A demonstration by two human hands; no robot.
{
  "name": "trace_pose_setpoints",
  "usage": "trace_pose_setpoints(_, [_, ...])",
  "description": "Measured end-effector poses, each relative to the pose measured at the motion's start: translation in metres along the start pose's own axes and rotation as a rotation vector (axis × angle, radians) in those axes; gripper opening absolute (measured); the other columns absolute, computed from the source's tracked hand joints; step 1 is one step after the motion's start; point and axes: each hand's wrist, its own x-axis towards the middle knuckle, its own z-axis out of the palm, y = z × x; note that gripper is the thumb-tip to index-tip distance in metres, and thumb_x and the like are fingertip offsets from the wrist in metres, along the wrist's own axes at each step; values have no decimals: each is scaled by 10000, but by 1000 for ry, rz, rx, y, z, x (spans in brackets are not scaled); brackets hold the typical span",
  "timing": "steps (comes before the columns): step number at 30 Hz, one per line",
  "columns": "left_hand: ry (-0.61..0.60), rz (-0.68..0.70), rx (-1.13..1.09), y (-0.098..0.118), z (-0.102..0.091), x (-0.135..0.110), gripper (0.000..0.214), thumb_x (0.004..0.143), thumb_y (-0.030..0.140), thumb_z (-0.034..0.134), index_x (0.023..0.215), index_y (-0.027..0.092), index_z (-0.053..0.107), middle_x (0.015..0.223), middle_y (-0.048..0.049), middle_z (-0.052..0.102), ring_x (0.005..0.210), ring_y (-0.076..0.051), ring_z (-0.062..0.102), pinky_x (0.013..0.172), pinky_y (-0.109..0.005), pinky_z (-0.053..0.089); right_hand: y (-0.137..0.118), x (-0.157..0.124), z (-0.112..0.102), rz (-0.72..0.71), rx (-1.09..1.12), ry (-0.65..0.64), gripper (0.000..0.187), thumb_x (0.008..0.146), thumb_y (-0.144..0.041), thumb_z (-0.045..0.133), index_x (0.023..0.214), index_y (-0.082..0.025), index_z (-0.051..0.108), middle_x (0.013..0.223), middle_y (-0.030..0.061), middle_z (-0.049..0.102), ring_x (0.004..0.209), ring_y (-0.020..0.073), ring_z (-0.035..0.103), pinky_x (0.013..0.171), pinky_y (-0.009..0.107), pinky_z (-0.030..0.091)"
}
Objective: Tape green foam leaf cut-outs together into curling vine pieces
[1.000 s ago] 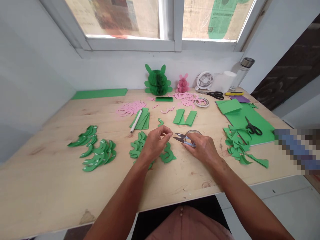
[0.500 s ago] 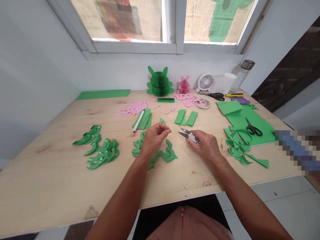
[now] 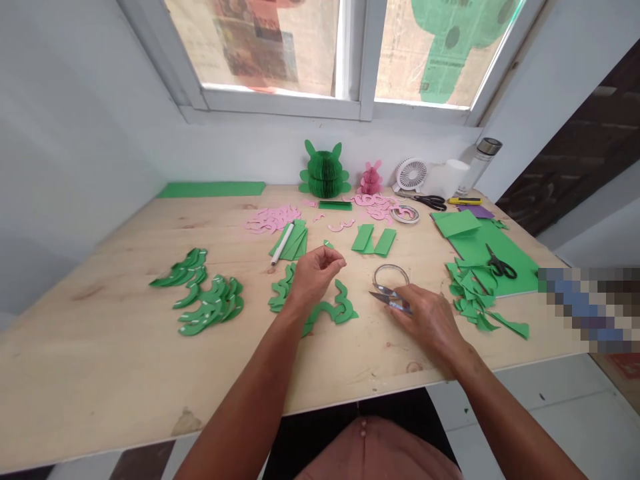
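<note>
My left hand (image 3: 314,275) hovers over wavy green paper cut-outs (image 3: 336,308) at the middle of the wooden table (image 3: 100,360), its fingers pinched together on something too small to make out. My right hand (image 3: 429,320) rests lower and to the right, gripping small thread snips (image 3: 387,298) whose blades point left. A clear tape ring (image 3: 391,274) lies just beyond the snips.
Curved green pieces (image 3: 205,300) lie at left, green offcuts (image 3: 473,300) and a green sheet with black scissors (image 3: 499,263) at right. Pink cut-outs (image 3: 270,217), a white pen (image 3: 283,242), folded green strips (image 3: 374,240), paper rabbits (image 3: 324,172), a small fan (image 3: 411,175) and a bottle (image 3: 479,161) stand farther back.
My right hand with the snips has dropped towards the table and drawn right, uncovering the tape ring. My left hand has stayed pinched above the green cut-outs. The view has tilted up slightly.
</note>
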Motion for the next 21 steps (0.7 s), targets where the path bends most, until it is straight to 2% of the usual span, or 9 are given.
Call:
trace_pose_setpoints(4, [-33, -28, -54, 3, 2, -3, 145, 637, 281, 657, 668, 153, 597, 645, -5, 612, 616, -121, 559, 574, -238, 418, 3, -18, 7, -16, -50, -20, 132, 798, -304, 590, 894, -220, 625, 756, 10, 640, 689, 166, 593, 562, 256, 318])
trace_pose_setpoints(8, [-45, -43, -62, 5, 4, -5, 153, 622, 280, 670, 664, 149, 605, 639, -2, 612, 600, -112, 543, 562, -228, 404, 8, -26, 13, 18, -106, 39, 167, 811, -356, 576, 864, -207, 630, 749, 26, 628, 720, 178, 581, 598, 262, 320])
trace_pose_setpoints(13, [-50, -52, -85, 4, 5, -5, 149, 615, 277, 673, 653, 149, 607, 629, 1, 607, 592, -108, 535, 563, -227, 400, 10, -32, 19, 133, -173, 107, 236, 831, -408, 541, 801, -191, 628, 712, 37, 616, 683, 181, 556, 605, 275, 299])
trace_pose_setpoints(21, [-97, -84, -122, 7, 6, -7, 139, 616, 264, 673, 656, 146, 611, 636, 1, 613, 599, -100, 528, 577, -222, 398, 13, -34, 23, 176, -179, 131, 248, 822, -414, 550, 850, -184, 640, 758, 54, 626, 721, 202, 558, 637, 290, 326])
